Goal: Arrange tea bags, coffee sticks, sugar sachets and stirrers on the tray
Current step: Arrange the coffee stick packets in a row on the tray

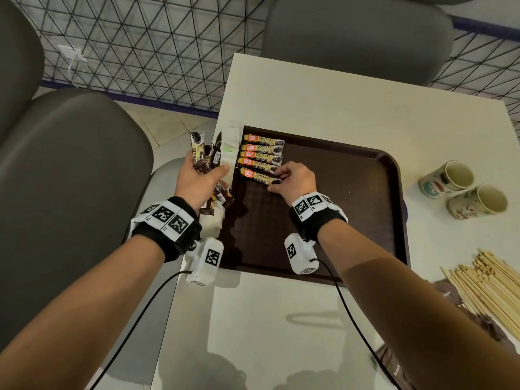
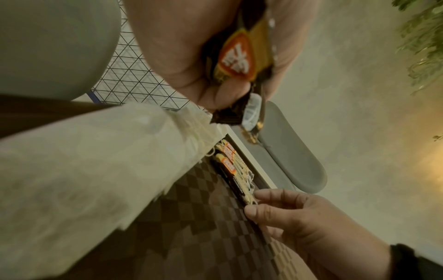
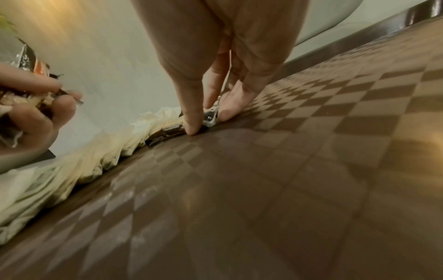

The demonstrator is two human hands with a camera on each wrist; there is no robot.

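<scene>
A dark brown tray (image 1: 351, 192) lies on the white table. Several coffee sticks (image 1: 261, 149) lie side by side in its far left corner. My right hand (image 1: 292, 178) pinches the right end of the nearest coffee stick (image 1: 259, 176), thumb and fingertips (image 3: 191, 127) on the tray floor (image 3: 263, 180). My left hand (image 1: 197, 181) hovers at the tray's left edge and grips a bundle of coffee sticks (image 1: 202, 159) (image 2: 242, 56) together with white tea bags (image 1: 229, 147) (image 2: 84, 170). Wooden stirrers (image 1: 489, 285) lie at the right table edge.
Two paper cups (image 1: 461, 192) lie on their sides right of the tray. Grey chairs (image 1: 70, 178) stand left of and behind the table. Dark wrappers (image 1: 450, 299) lie under the stirrers. A wire mesh fence (image 1: 140, 46) runs along the back.
</scene>
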